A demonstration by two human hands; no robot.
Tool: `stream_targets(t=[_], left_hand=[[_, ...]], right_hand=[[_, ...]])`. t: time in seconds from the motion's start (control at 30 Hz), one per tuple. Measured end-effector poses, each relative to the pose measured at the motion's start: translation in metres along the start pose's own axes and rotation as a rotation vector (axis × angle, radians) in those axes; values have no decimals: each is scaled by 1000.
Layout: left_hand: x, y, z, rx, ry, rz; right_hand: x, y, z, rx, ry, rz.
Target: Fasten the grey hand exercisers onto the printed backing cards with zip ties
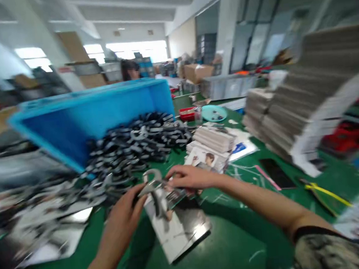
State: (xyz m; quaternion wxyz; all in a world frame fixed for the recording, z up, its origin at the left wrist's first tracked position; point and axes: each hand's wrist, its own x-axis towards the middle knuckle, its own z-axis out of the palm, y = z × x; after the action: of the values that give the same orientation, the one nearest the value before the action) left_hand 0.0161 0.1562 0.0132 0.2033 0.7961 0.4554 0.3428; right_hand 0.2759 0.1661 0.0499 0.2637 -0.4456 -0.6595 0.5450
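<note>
At the centre, a grey curved plastic part [155, 194] lies against a printed card [177, 230] above the green table. My left hand [123, 215] is closed on the grey part's left side, thumb and fingers pinched near its upper end. From the right, my right hand [189, 178] reaches in with bent fingers at the card's top edge, closed on the card beside the part. Its fingertips are blurred. Behind both hands spreads a heap of similar grey and black parts [137, 146], spilling from a tipped blue bin [102, 101].
A stack of folded cards [214, 140] stands behind my right hand. Further right are a phone [277, 173], yellow-handled pliers [327, 195] and tall cardboard stacks [312, 82]. Finished-looking packs [47, 228] lie left. A teal plate [214, 113] and a person's head [130, 69] are beyond.
</note>
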Motion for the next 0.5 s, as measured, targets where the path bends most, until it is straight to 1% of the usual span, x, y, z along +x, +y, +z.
stream_targets(t=[0.03, 0.1, 0.17, 0.23, 0.3, 0.37, 0.43, 0.5], left_hand=[[8, -3, -4, 34, -17, -9], [17, -17, -7, 53, -43, -1], [11, -29, -4, 39, -24, 2], [-6, -32, 7, 9, -4, -18], [-28, -30, 21, -21, 3, -36], [-46, -28, 34, -41, -22, -47], [-55, -27, 42, -54, -84, -44], [-53, -28, 45, -62, -137, -36]], right_hand=[[8, -1, -4, -73, 14, -14], [22, 4, -4, -148, 12, -59], [26, 15, 5, -169, -20, -81], [18, 30, 19, -220, -17, -105], [3, 49, 35, -331, 21, -116], [-13, 67, 50, -437, 50, -75], [-28, 81, 59, -516, 76, -25], [-40, 87, 63, -625, 164, -34]])
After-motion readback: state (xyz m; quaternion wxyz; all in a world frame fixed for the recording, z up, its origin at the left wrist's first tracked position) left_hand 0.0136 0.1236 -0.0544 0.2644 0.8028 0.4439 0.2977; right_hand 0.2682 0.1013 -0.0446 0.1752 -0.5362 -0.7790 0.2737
